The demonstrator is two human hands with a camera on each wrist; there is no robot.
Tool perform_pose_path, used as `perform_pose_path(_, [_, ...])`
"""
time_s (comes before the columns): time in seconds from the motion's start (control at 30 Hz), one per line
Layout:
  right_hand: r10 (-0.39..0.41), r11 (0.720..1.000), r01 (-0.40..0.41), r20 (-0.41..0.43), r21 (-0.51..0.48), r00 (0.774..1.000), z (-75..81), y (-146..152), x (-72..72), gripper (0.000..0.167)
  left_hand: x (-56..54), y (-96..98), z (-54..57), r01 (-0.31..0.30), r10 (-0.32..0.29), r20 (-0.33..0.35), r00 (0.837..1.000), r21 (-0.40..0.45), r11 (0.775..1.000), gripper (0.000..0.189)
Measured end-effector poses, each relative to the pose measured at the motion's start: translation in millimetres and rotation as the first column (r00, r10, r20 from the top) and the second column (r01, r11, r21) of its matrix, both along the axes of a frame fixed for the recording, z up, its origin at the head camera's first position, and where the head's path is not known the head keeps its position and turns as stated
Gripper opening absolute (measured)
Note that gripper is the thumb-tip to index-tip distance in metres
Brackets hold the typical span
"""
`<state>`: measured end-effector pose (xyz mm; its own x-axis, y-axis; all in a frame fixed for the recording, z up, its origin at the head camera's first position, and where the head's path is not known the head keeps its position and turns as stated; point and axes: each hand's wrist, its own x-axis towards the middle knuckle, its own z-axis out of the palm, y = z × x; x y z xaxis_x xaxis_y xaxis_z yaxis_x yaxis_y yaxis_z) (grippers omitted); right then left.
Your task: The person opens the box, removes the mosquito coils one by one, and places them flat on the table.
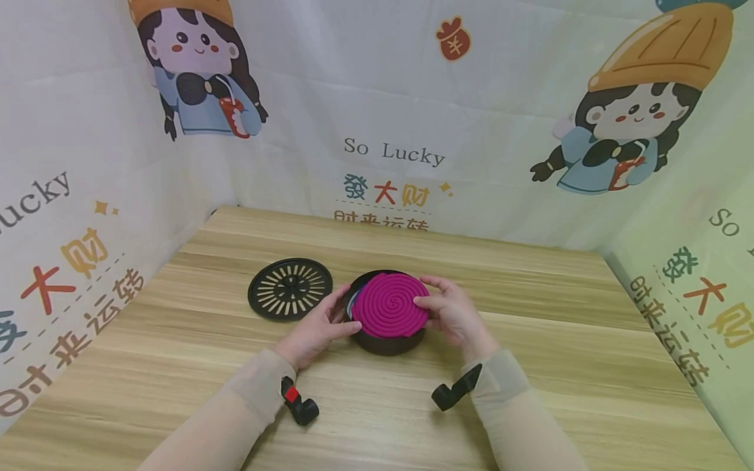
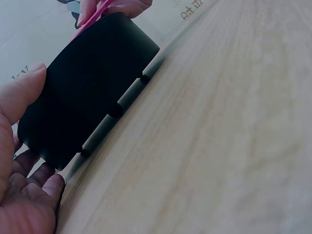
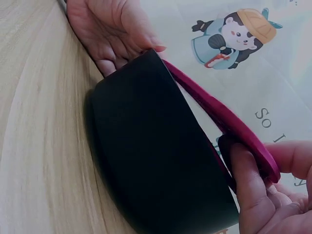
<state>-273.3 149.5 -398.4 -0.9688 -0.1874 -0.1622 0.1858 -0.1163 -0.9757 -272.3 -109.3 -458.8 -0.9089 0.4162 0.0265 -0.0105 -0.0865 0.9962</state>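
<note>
A magenta spiral-coil coaster (image 1: 391, 304) lies tilted over the mouth of a round black container (image 1: 387, 346), its right edge raised off the rim in the right wrist view. My right hand (image 1: 455, 315) pinches that raised edge between thumb and fingers. On the left, my left hand (image 1: 321, 329) grips the container, with the thumb at its rim and the fingers round its side. Inside the container, a bluish and pale edge shows at the left beneath the coaster; the rest of the inside is hidden. The container stands on the wooden table (image 1: 365, 405).
A black slotted round disc (image 1: 290, 288) lies on the table, left of the container and behind my left hand. A printed cloth (image 1: 389, 85) with cartoon figures and lettering hangs round the table's back and sides.
</note>
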Motion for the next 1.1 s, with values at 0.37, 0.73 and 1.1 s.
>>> perform_pose_path(0.37, [-0.031,0.999,0.031,0.001,-0.025,1.000,-3.3,-2.2,1.7,0.054,0.4,0.6,0.7,-0.010,0.010,0.001,1.000,-0.008,1.000,0.092])
perform_pose_path(0.73, [-0.013,0.999,0.013,-0.005,-0.033,1.000,0.1,-1.9,4.5,0.056,0.9,1.2,1.3,-0.013,0.013,0.001,1.000,-0.009,1.000,0.091])
perform_pose_path(1.1, [-0.057,0.992,0.061,0.032,-0.113,0.998,-4.1,-0.2,3.1,0.054,1.7,1.7,2.5,-0.010,0.010,-0.002,1.000,-0.003,1.000,0.090])
